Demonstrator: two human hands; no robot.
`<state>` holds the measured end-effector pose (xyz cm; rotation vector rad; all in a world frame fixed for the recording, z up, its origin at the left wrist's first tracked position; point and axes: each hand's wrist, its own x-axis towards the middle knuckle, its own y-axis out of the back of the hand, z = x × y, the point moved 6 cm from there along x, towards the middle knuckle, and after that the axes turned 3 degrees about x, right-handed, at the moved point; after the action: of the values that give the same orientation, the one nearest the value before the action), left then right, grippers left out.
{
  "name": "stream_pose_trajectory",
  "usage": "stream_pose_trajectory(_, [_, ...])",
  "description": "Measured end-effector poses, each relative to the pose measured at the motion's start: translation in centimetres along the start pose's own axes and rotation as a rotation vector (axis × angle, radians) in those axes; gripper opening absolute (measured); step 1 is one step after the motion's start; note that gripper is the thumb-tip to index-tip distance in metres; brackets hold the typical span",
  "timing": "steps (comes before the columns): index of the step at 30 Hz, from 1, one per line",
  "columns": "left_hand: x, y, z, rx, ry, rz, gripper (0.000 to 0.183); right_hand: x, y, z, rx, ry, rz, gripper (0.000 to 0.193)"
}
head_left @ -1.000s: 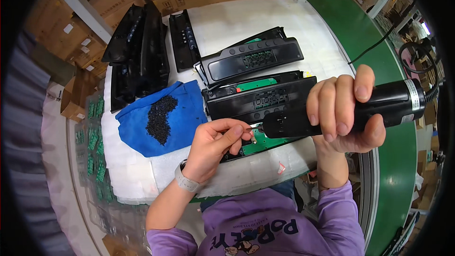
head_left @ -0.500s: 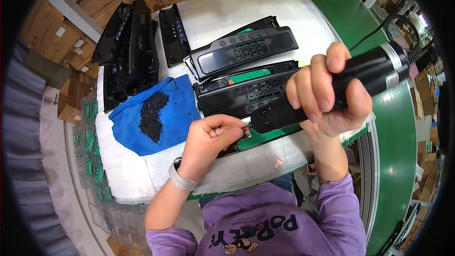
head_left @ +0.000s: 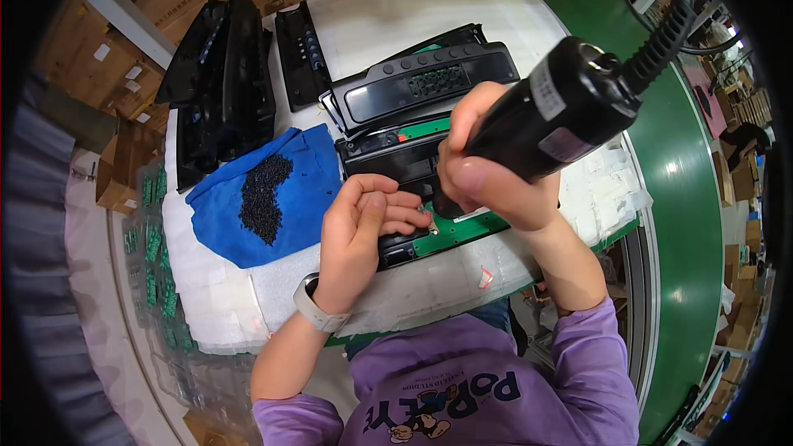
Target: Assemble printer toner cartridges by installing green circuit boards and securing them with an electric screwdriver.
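Note:
My right hand (head_left: 505,194) grips a black electric screwdriver (head_left: 541,120), its thick cable rising from the top end. The tool is tilted, its narrow nose pointing down at a green circuit board (head_left: 471,230) in a black plastic housing (head_left: 396,256). The bit tip is hidden. My left hand (head_left: 351,223) is beside the nose, fingers curled and thumb against them, fingertips over the board's left part. Whatever those fingers hold is hidden. Left of this hand, a pile of small black screws (head_left: 263,198) lies on a blue cloth (head_left: 219,227).
Behind the board lie more black panels with buttons (head_left: 429,78), partly stacked. Black housings (head_left: 239,91) are heaped at the far left, beside a narrow black part (head_left: 299,58). A white-covered table (head_left: 372,8) bears everything; a green surface (head_left: 673,239) runs along the right.
The screwdriver has swung from lying nearly level to standing steeper, its nose now down at the board. My left fingers have left the bit tip and curled beside it.

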<state>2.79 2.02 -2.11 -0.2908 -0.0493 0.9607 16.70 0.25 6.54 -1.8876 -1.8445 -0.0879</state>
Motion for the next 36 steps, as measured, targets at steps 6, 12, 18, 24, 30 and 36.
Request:
stream_pose_trajectory(6, [0.1, 0.2, -0.7, 0.039, 0.035, -0.012, 0.021, 0.7, -1.6, -0.4, -0.111, 0.004, -0.136, 0.020])
stream_pose_trajectory(12, [0.2, -0.4, -1.0, 0.059, 0.112, 0.011, 0.026, 0.1, -1.2, -0.4, -0.216, 0.100, -0.168, 0.021])
stream_pose_trajectory(18, [0.0, 0.2, -1.5, -0.026, 0.120, 0.021, 0.018, -0.2, 1.0, -0.8, 0.108, -0.041, -0.095, 0.029])
stream_pose_trajectory(24, [-0.1, -0.4, -0.3, 0.039, 0.140, -0.050, 0.012, 0.4, 3.2, -3.4, 0.526, 0.267, -0.092, 0.026])
stream_pose_trajectory(30, [-0.1, -0.2, 0.0, 0.106, 0.148, -0.084, 0.011, 0.5, 3.6, -2.9, 0.599, 0.266, -0.066, 0.027])
stream_pose_trajectory(36, [-0.2, -0.4, -0.3, 0.184, 0.169, -0.170, 0.008, 0.3, 2.8, -2.7, 0.610, 0.222, -0.077, 0.025])
